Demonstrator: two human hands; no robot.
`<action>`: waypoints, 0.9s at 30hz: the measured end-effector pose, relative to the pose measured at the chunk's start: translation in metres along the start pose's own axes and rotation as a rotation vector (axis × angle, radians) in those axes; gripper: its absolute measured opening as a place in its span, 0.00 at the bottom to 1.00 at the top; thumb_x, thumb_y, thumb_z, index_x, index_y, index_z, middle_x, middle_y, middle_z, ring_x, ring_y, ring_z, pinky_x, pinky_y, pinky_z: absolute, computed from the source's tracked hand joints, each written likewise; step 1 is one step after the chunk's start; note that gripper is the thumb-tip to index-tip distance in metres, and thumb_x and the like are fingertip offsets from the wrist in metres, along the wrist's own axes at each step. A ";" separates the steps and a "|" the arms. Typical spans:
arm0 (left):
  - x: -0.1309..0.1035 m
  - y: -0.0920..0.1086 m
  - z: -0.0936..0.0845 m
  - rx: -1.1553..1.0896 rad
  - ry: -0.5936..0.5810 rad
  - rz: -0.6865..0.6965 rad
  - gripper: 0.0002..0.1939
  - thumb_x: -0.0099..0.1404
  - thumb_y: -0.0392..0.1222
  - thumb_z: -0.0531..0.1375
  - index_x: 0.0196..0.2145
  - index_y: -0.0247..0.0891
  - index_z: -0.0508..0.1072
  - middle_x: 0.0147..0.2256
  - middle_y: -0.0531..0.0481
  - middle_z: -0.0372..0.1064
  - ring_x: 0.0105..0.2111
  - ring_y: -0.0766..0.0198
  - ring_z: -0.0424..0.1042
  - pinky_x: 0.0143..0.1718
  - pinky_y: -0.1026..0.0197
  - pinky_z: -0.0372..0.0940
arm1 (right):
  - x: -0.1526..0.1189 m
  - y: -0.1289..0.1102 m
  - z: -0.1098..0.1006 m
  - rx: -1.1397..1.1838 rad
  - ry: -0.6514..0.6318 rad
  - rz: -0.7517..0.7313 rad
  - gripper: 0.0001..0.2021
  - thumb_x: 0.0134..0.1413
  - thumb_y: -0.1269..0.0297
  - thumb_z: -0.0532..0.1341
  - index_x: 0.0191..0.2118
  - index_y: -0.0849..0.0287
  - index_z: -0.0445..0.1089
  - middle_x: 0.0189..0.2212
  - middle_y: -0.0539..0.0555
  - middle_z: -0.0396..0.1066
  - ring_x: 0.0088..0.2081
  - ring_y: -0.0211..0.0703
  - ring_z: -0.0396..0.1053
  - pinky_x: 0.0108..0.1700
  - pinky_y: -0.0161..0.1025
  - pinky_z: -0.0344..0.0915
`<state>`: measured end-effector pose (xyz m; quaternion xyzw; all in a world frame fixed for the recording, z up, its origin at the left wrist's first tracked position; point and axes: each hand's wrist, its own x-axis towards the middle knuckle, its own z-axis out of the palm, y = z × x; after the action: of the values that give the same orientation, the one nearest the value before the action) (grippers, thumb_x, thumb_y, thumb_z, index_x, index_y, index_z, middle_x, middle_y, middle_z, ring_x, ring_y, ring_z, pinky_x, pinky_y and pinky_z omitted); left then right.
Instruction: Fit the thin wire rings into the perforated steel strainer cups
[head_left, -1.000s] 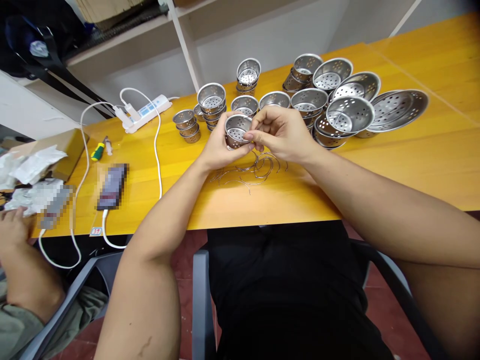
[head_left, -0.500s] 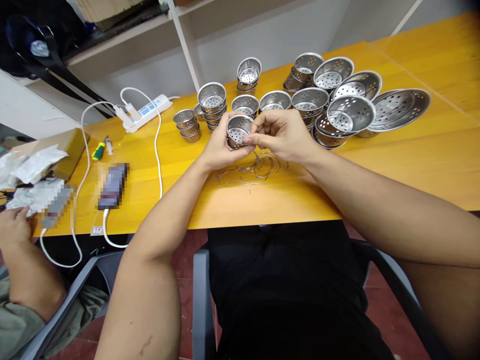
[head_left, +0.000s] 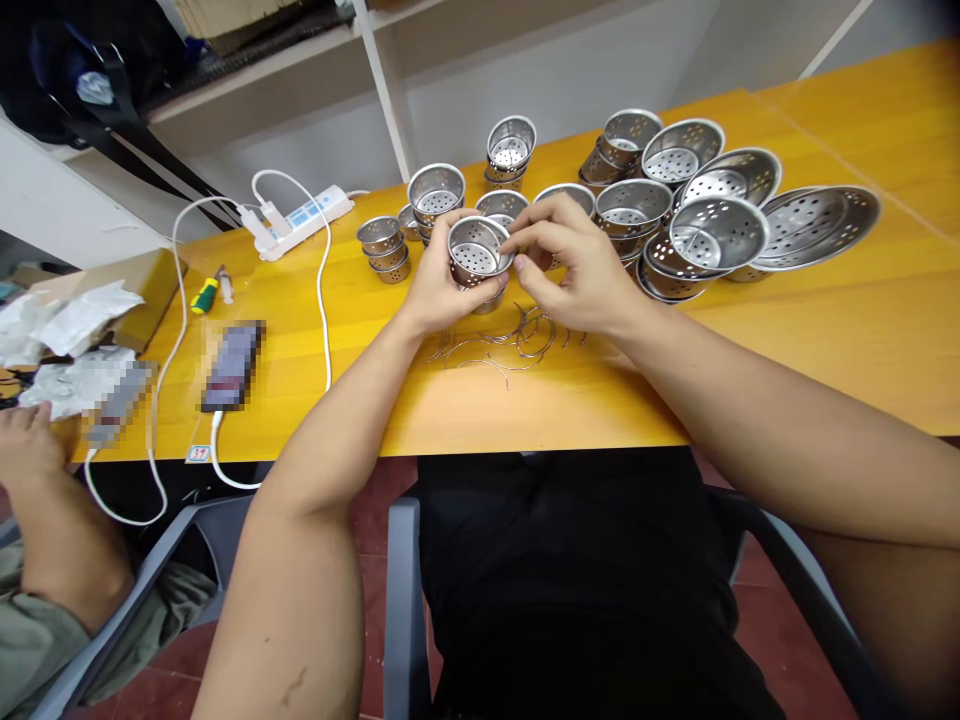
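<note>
A small metal cup with punched holes (head_left: 474, 262) sits tilted in my left hand (head_left: 439, 285), its open top facing me. My left fingers and thumb wrap round its side. At the cup's right rim, the thumb and fingertips of my right hand (head_left: 574, 262) come together in a pinch. What they hold there is too small to make out. Beneath both hands, several thin curved wires (head_left: 534, 335) lie in a loose tangle on the yellow table (head_left: 450, 425).
Stacks of perforated metal cups (head_left: 631, 205) stand behind and right of my hands, with a wide strainer bowl (head_left: 821, 230) at the far right. Left are a power strip (head_left: 306, 222), a phone (head_left: 234, 367), white cables and a screwdriver (head_left: 204, 296). Another person's hand (head_left: 30, 440) rests at the far left.
The cup has tipped slightly in my left hand. My right fingers have loosened and spread a little, staying at the cup's right rim. The whole view has shifted slightly.
</note>
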<state>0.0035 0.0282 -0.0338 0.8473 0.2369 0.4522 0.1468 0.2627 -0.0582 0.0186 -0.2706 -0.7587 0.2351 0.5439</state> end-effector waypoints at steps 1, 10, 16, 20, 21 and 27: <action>-0.001 0.003 0.000 0.004 -0.003 -0.004 0.51 0.76 0.78 0.70 0.80 0.53 0.53 0.67 0.42 0.72 0.71 0.43 0.81 0.80 0.31 0.73 | -0.001 0.000 0.000 -0.025 -0.020 -0.004 0.10 0.73 0.50 0.79 0.49 0.46 0.86 0.58 0.64 0.81 0.59 0.65 0.78 0.62 0.64 0.81; 0.000 0.033 -0.003 0.019 -0.062 -0.078 0.51 0.76 0.83 0.66 0.81 0.56 0.53 0.72 0.42 0.71 0.76 0.38 0.79 0.79 0.33 0.75 | -0.005 -0.003 -0.003 -0.251 -0.251 0.026 0.22 0.76 0.62 0.66 0.68 0.44 0.87 0.74 0.63 0.71 0.75 0.74 0.73 0.79 0.76 0.72; 0.004 0.047 -0.006 -0.029 -0.084 -0.112 0.51 0.72 0.87 0.66 0.76 0.54 0.57 0.71 0.42 0.72 0.76 0.38 0.79 0.78 0.35 0.77 | -0.006 0.002 -0.001 -0.268 -0.308 0.050 0.27 0.75 0.61 0.68 0.75 0.47 0.84 0.78 0.65 0.66 0.80 0.76 0.67 0.84 0.79 0.67; 0.005 0.054 -0.008 -0.030 -0.068 -0.109 0.48 0.73 0.82 0.68 0.73 0.53 0.58 0.70 0.42 0.73 0.74 0.39 0.81 0.77 0.36 0.78 | -0.007 -0.001 -0.001 -0.278 -0.310 0.069 0.27 0.76 0.61 0.69 0.76 0.45 0.83 0.78 0.65 0.65 0.79 0.77 0.67 0.84 0.78 0.66; 0.005 0.055 -0.008 -0.019 -0.066 -0.115 0.47 0.73 0.81 0.69 0.74 0.53 0.58 0.70 0.42 0.73 0.74 0.39 0.81 0.76 0.36 0.78 | -0.007 -0.002 -0.001 -0.282 -0.309 0.072 0.27 0.76 0.61 0.68 0.76 0.45 0.83 0.77 0.64 0.65 0.79 0.77 0.68 0.83 0.78 0.67; 0.004 0.051 -0.014 0.031 -0.072 -0.156 0.48 0.73 0.78 0.71 0.73 0.51 0.58 0.69 0.42 0.74 0.75 0.37 0.80 0.76 0.34 0.79 | -0.007 -0.005 -0.003 -0.307 -0.298 0.061 0.24 0.79 0.59 0.68 0.75 0.44 0.82 0.76 0.65 0.67 0.76 0.76 0.71 0.79 0.77 0.72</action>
<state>0.0074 -0.0127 0.0002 0.8443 0.3036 0.4047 0.1768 0.2663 -0.0661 0.0176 -0.3352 -0.8491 0.1705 0.3709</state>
